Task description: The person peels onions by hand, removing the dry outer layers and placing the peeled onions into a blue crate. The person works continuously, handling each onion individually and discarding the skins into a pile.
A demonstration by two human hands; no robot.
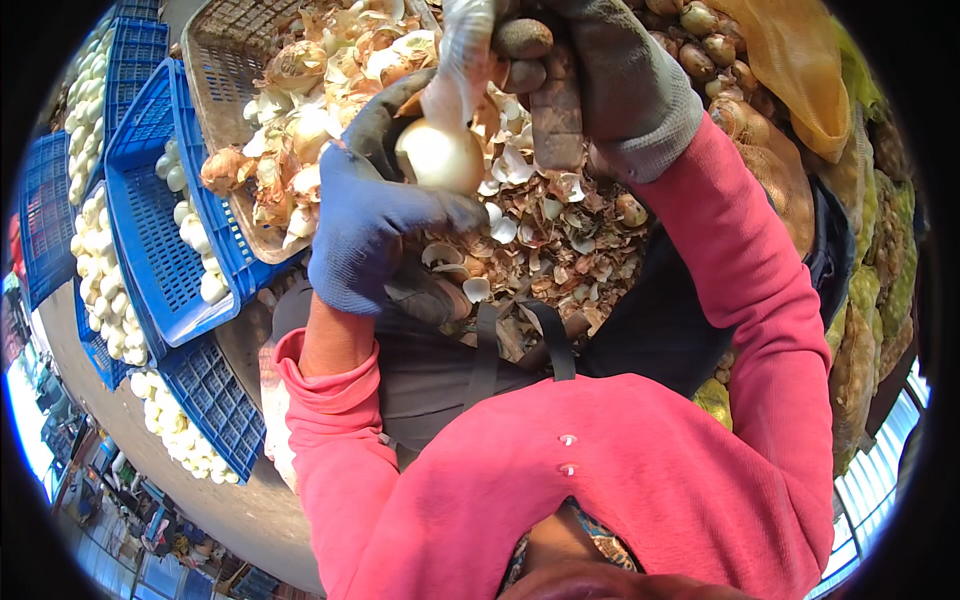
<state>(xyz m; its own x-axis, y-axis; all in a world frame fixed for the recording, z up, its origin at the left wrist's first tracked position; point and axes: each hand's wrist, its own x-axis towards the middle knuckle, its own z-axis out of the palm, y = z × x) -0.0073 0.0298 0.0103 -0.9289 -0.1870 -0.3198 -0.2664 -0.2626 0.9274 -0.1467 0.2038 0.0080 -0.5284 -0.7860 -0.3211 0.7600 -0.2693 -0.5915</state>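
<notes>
My left hand [367, 217], in a blue glove with dark, worn fingers, is curled round a peeled white onion [440, 157]. Against the onion's top lies a pale, translucent piece [457, 67], blurred; I cannot tell if it is onion skin or plastic. My right hand [555, 75], in a grey glove with stained fingertips, is bent just above and to the right of the onion, its fingers folded in. A wooden handle-like piece [556, 112] shows below those fingers; what tool it belongs to is hidden. Onion peels [562, 232] cover the ground under both hands.
A worn plastic crate [281, 244] at upper left holds onions and loose skins. Blue plastic crates [157, 255], some with peeled onions, stand further left. Unpeeled onions [697, 60] and an orange mesh bag [802, 67] lie at upper right, beside filled mesh sacks [862, 300].
</notes>
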